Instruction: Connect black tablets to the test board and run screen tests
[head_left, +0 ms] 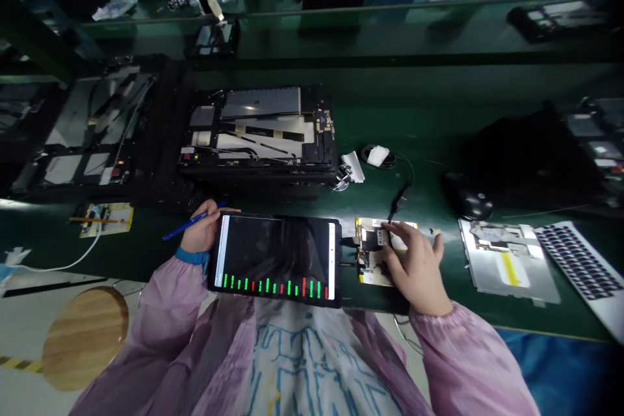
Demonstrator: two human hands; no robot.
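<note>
Beside tablet (277,259), right hand (414,266) on board (366,271)

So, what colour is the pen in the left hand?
The pen is blue; the head view shows it.

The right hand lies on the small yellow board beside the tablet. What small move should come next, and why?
Probably press the right hand more firmly on the yellow board. The tablet, steadied by the left hand that holds a blue pen, shows some red bars among green ones, and a short cable joins it to the board.
</note>
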